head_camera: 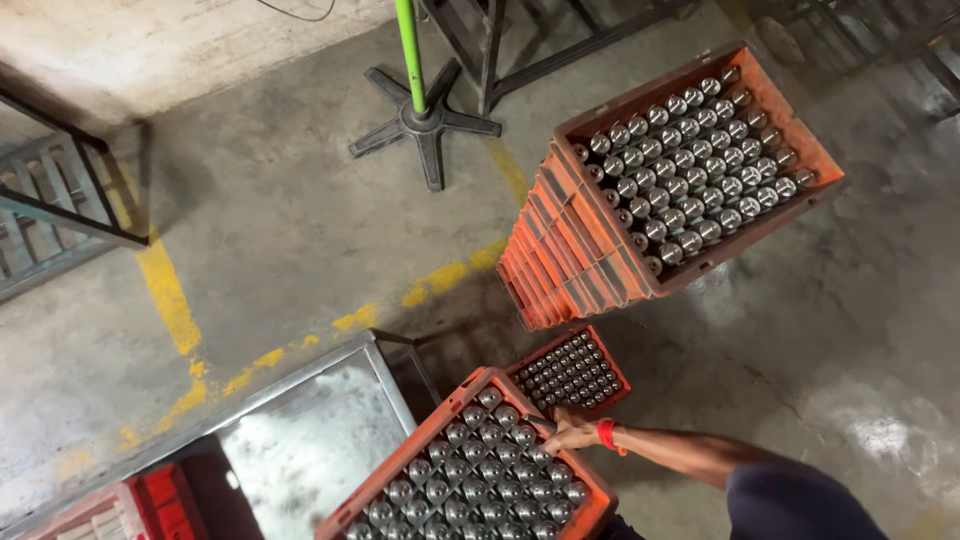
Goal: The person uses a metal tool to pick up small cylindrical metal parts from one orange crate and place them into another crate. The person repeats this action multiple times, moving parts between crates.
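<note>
Head view: right hand [572, 432] fingers curl over near crate [480, 385] rim, bare floor [300, 230] beyond.

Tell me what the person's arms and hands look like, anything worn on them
Only one arm shows, entering from the lower right. The right hand is bare, with no glove, and a red band circles the wrist. The forearm is uncovered up to a dark blue sleeve. The left hand is out of view.

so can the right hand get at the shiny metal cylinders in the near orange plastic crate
Probably yes: the right hand already rests on the far rim of the near orange plastic crate, and its shiny metal cylinders stand uncovered, tops up, with nothing over them.
</note>
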Tool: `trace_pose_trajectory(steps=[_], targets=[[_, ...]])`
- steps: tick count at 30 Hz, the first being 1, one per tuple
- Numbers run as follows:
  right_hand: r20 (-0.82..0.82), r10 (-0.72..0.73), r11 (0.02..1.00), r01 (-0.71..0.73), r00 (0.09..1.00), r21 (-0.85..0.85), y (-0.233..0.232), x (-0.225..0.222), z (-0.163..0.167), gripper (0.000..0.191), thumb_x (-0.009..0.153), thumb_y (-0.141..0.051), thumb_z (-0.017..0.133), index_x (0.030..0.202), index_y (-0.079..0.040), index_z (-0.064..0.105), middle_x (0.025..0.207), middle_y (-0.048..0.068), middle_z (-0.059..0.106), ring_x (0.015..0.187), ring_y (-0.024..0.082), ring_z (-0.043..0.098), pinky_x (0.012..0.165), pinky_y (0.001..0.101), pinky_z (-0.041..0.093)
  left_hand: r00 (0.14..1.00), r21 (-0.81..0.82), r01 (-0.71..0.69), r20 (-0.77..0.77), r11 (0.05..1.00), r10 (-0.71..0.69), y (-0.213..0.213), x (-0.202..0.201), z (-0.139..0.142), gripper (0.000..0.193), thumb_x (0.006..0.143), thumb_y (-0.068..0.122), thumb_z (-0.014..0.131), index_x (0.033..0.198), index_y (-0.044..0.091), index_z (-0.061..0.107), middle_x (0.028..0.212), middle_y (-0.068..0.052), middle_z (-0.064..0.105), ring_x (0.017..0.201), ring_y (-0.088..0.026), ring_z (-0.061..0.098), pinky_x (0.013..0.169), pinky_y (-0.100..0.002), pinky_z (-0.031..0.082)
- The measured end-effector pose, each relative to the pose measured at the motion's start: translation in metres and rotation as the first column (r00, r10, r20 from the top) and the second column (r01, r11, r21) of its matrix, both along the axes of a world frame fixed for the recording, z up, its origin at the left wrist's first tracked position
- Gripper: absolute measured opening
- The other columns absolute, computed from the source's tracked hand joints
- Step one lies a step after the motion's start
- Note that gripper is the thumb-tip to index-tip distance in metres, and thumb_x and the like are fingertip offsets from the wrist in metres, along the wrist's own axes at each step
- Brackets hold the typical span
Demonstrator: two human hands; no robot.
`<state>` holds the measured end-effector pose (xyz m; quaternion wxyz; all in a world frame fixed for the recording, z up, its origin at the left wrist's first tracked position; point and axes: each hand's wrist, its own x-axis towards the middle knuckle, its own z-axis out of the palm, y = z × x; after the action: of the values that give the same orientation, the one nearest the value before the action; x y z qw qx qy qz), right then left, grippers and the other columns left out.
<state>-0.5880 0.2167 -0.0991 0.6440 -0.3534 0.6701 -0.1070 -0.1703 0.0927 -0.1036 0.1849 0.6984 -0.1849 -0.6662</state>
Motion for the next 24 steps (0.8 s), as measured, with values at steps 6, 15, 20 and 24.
trace_pose_trajectory(steps=[6, 15, 20, 24], targets=[[-0.273, 0.101, 0.938, -0.183, 0.957, -0.295, -0.036, -0.046, 0.011, 0.044, 0.06, -0.031, 0.093, 0.071, -0.001, 0.063, 0.054, 0.002, 0.055, 0.049, 0.013, 0.053, 0.043, 0.0342, 0.044, 0.984, -0.073, -0.178, -0.046, 0.981, 0.175, 0.005, -0.046, -0.001, 0.052, 0.091, 0.04, 0.067, 0.114, -0.007, 0.067, 0.099, -0.022, 0.075, 0.082, -0.03, 0.073, 0.072, -0.043, 0.059], [-0.597, 0.125, 0.968, -0.23, 0.792, -0.102, -0.093, -0.219, 0.207, 0.034, 0.07, -0.037, 0.082, 0.068, -0.009, 0.063, 0.054, -0.005, 0.046, 0.045, 0.011, 0.045, 0.042, 0.0296, 0.034, 0.926, -0.315, -0.36, -0.237, 0.878, 0.294, 0.011, -0.121, 0.086, 0.042, 0.091, 0.029, 0.07, 0.11, -0.008, 0.065, 0.095, -0.017, 0.074, 0.075, -0.027, 0.072, 0.066, -0.041, 0.059], [-0.742, -0.226, 0.94, -0.058, 0.632, -0.336, -0.137, -0.349, 0.27, 0.068, 0.062, -0.046, 0.089, 0.105, 0.0, 0.066, 0.085, 0.009, 0.067, 0.069, 0.022, 0.064, 0.058, 0.0357, 0.052, 0.957, -0.499, -0.083, -0.281, 0.863, -0.071, -0.027, -0.24, 0.177, 0.042, 0.09, 0.02, 0.075, 0.119, -0.008, 0.063, 0.103, -0.016, 0.07, 0.08, -0.021, 0.068, 0.067, -0.034, 0.056], [-0.528, -0.39, 0.871, 0.114, 0.755, -0.479, -0.14, -0.405, 0.276, 0.054, 0.074, -0.045, 0.083, 0.098, 0.001, 0.069, 0.086, 0.009, 0.069, 0.076, 0.021, 0.066, 0.065, 0.0377, 0.052, 0.91, -0.631, 0.106, -0.249, 0.768, -0.331, -0.066, -0.35, 0.204, 0.048, 0.085, 0.018, 0.07, 0.128, 0.001, 0.057, 0.102, -0.01, 0.067, 0.077, -0.016, 0.064, 0.062, -0.032, 0.054]])
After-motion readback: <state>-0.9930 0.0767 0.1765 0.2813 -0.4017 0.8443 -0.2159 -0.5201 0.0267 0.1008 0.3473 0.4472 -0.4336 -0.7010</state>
